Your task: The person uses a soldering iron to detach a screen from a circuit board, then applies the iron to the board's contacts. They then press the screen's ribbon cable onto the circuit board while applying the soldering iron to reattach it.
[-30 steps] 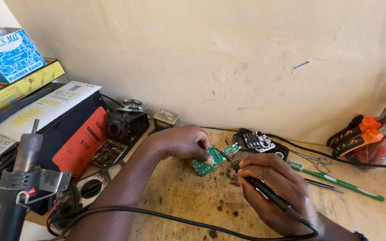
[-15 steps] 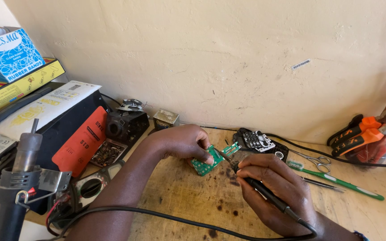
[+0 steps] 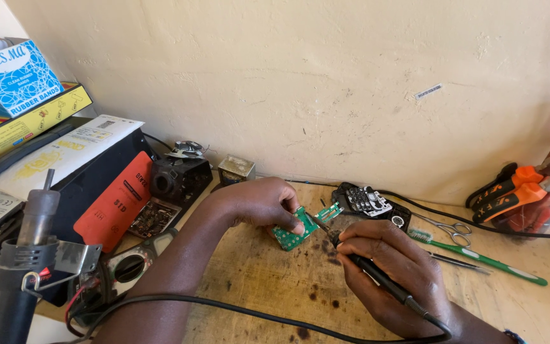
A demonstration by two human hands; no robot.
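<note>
A small green circuit board (image 3: 293,234) lies on the worn wooden bench (image 3: 268,280). My left hand (image 3: 263,202) pins it down, fingers curled over its top edge. My right hand (image 3: 394,274) grips a black soldering iron (image 3: 363,266) like a pen. The iron's tip rests on the board's upper right corner, just beside my left fingertips. The iron's black cord (image 3: 237,307) loops back across the bench under my left forearm.
A black phone keypad shell (image 3: 367,202) sits behind the board. Scissors (image 3: 444,225), a green toothbrush (image 3: 479,256) and orange-handled pliers (image 3: 510,188) lie to the right. At the left are a hot-air gun in its holder (image 3: 27,255), a multimeter (image 3: 125,264), an orange case (image 3: 112,200) and boxes.
</note>
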